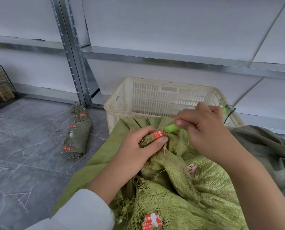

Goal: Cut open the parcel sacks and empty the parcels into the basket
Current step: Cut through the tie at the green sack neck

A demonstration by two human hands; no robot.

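Head view shows a green woven sack (180, 188), rough and frayed, bunched up at its neck just in front of the basket (155, 97). A red tape band (158, 134) wraps the neck. The left hand (138, 150) is closed tight around that bunched neck. The right hand (203, 128) is wrapped around a bright green cutter (172, 128), its tip touching the neck by the tape; the blade may be out, but it is too small to tell. The basket is cream plastic with many little slots. Left of the basket, a rolled sack (78, 135) lies on the grey stone floor (22, 155). Behind the basket stands a shiny metal shelf (75, 63).
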